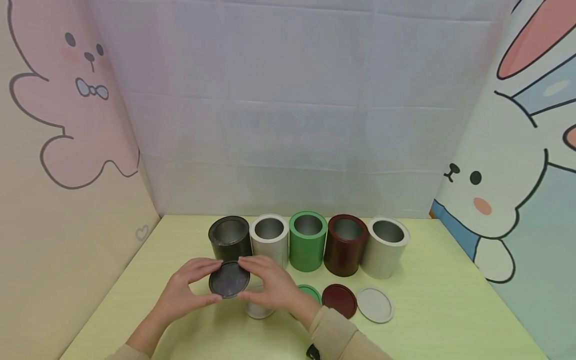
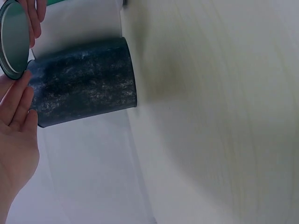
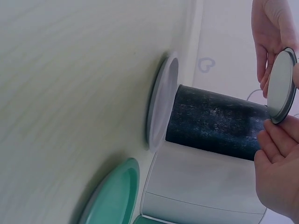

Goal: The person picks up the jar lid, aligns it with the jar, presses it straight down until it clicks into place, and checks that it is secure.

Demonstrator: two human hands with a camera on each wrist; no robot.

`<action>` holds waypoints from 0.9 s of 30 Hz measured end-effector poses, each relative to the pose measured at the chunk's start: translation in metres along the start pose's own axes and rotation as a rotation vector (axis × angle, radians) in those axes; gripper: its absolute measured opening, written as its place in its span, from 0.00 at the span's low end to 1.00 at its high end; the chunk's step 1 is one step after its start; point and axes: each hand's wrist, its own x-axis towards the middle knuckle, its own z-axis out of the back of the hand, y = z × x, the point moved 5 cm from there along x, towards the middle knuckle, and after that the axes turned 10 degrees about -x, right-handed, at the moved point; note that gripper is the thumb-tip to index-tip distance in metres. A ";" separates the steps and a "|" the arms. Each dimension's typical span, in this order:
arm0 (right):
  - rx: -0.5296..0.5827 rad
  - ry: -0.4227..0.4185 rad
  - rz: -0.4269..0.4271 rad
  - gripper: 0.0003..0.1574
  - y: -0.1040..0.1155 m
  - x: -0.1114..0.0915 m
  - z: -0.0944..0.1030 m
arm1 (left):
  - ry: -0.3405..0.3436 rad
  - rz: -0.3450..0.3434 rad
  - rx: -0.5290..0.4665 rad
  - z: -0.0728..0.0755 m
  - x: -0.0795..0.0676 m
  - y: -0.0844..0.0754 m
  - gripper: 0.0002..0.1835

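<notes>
Both hands hold a round black lid (image 1: 229, 280) by its edge above the table. My left hand (image 1: 186, 291) pinches its left side, fingers over the top edge and thumb below. On the opposite side, my right hand (image 1: 272, 284) grips it the same way. Just behind the lid stands an upright black can (image 1: 231, 251) with an open top. In the left wrist view the black can (image 2: 86, 81) shows a scuffed wall; the lid (image 3: 280, 88) shows a paler underside in the right wrist view.
A white can (image 1: 275, 248), a green can (image 1: 307, 254), a dark red can (image 1: 344, 257) and another white can (image 1: 382, 260) continue the row. In front lie a white lid (image 1: 259, 312), green lid (image 1: 311, 291), dark red lid (image 1: 339, 301) and right white lid (image 1: 375, 305).
</notes>
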 end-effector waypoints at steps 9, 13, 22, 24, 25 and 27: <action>0.027 -0.063 -0.024 0.42 0.000 0.002 0.007 | -0.046 -0.033 -0.001 0.001 0.007 -0.003 0.38; 0.019 -0.077 -0.029 0.42 0.000 0.005 0.009 | -0.057 -0.017 0.013 0.002 0.009 -0.003 0.37; 0.008 -0.056 -0.018 0.43 -0.001 0.015 0.018 | -0.100 -0.023 0.020 0.005 0.017 -0.002 0.36; 0.001 -0.063 -0.012 0.44 -0.001 0.017 0.020 | -0.100 -0.032 0.019 0.006 0.020 -0.002 0.36; -0.006 -0.071 -0.007 0.44 -0.001 0.019 0.022 | -0.100 -0.034 0.020 0.007 0.021 -0.003 0.36; -0.011 -0.078 0.001 0.44 -0.001 0.021 0.024 | -0.101 -0.038 0.023 0.007 0.023 -0.003 0.36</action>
